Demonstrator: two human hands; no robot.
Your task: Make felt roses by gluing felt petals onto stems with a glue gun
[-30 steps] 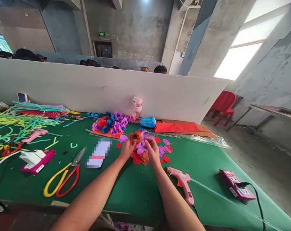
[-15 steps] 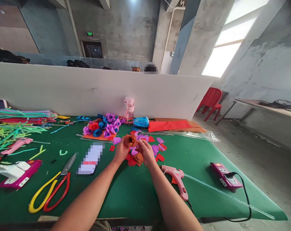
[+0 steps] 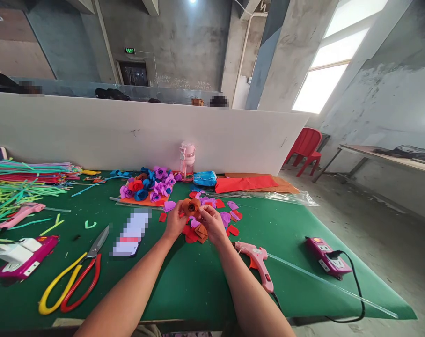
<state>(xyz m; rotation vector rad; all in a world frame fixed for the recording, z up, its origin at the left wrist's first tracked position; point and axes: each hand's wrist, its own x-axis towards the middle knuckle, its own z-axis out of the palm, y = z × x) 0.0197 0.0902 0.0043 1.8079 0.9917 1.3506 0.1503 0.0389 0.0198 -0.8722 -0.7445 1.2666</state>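
Note:
A brown paper flower (image 3: 192,206) with a dark rolled centre faces up between my two hands. My left hand (image 3: 175,222) is closed on its left side, holding it from below. With thumb and fingertips pinched, my right hand (image 3: 213,222) grips the flower's right edge. Under and around them lie loose petals in purple, red and brown; a small stack of brown paper petals (image 3: 201,232) sits just below the flower. Close by my right forearm rests a pink hot glue gun (image 3: 256,260) with a clear glue stick in its back.
Finished paper flowers (image 3: 150,183) are heaped at the back left, beside a pink bottle (image 3: 187,157). Scissors (image 3: 79,276), a phone (image 3: 131,233) and a power strip (image 3: 26,260) lie left; another power strip (image 3: 327,257) is right. A white partition (image 3: 142,131) stands behind.
My right hand has shifted slightly inward, its fingertips now closer on the flower's right edge. The flower has turned a little; the whole view has drifted slightly.

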